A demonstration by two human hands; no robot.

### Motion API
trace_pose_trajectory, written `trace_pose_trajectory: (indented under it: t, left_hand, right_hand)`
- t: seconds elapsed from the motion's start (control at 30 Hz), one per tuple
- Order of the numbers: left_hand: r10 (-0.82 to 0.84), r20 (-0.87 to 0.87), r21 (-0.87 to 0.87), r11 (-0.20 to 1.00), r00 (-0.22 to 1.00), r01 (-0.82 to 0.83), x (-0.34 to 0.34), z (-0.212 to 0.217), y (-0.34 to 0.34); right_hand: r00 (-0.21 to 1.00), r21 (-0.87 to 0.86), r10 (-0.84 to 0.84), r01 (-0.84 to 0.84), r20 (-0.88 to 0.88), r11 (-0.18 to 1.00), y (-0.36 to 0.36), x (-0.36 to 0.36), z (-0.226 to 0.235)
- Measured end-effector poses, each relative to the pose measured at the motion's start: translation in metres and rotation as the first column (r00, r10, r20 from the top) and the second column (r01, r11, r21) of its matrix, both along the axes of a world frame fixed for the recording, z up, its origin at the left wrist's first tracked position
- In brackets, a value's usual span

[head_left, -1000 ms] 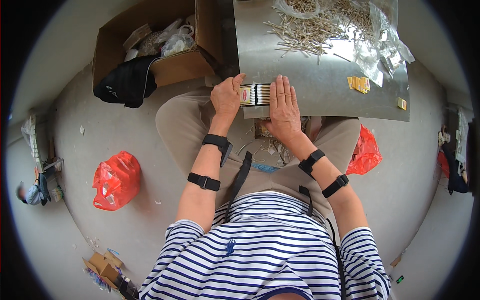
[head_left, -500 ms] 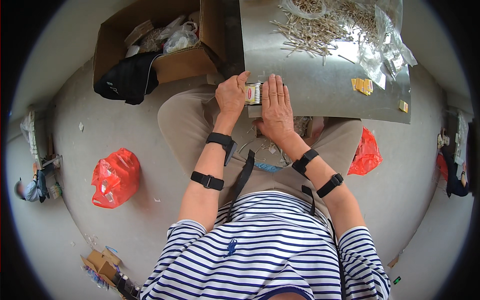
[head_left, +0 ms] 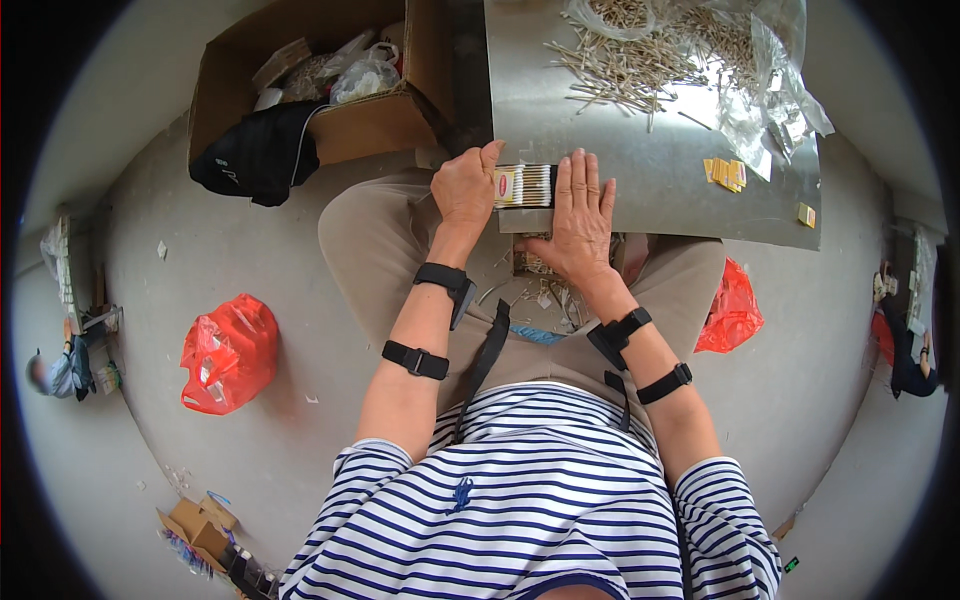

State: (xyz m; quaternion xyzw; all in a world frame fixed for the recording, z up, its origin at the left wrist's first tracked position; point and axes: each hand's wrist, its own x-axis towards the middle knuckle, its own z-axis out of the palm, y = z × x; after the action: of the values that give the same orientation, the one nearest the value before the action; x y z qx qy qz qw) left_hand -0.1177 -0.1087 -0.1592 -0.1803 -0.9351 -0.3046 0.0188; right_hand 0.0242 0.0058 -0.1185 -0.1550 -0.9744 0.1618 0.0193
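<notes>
Left hand [head_left: 465,190] and right hand [head_left: 580,215] grip a small open box [head_left: 525,186] of pale sticks between them at the metal tray [head_left: 640,170] edge. Yellow packets [head_left: 725,173] right of the right hand; cardboard carton [head_left: 330,90] left of the left hand.

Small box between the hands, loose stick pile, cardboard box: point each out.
small box [head_left: 524,186], head view, on its visible top between the hands.
stick pile [head_left: 625,62], head view, middle of the heap.
cardboard box [head_left: 372,124], head view, its near side wall.
</notes>
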Motion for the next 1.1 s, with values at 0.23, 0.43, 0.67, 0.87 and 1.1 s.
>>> trace_pose_trajectory:
  t: [0.23, 0.43, 0.67, 0.87, 1.1]
  left_hand:
    - [-0.003, 0.014, -0.005, 1.000, 1.000, 0.003, 0.000, -0.001, 0.001]
    - [-0.001, 0.043, 0.011, 1.000, 0.999, 0.000, 0.000, 0.000, 0.001]
    - [0.000, 0.044, 0.014, 1.000, 0.999, -0.001, 0.000, -0.001, 0.001]
    - [0.005, 0.071, 0.007, 1.000, 0.997, -0.005, 0.000, -0.002, 0.002]
    - [0.014, 0.134, 0.011, 1.000, 0.991, -0.016, -0.001, -0.003, 0.002]
  right_hand:
    - [0.999, 0.043, -0.030, 0.029, 0.031, 0.999, -0.008, -0.004, -0.005]
    - [0.998, 0.049, -0.030, 0.027, 0.060, 0.998, -0.012, -0.007, -0.004]
    - [0.998, 0.039, -0.025, 0.022, 0.061, 0.999, -0.016, -0.010, -0.004]
    - [0.998, 0.062, 0.001, -0.005, 0.069, 0.998, -0.018, -0.012, -0.005]
    - [0.997, 0.073, 0.001, -0.007, 0.074, 0.997, -0.021, -0.014, -0.002]
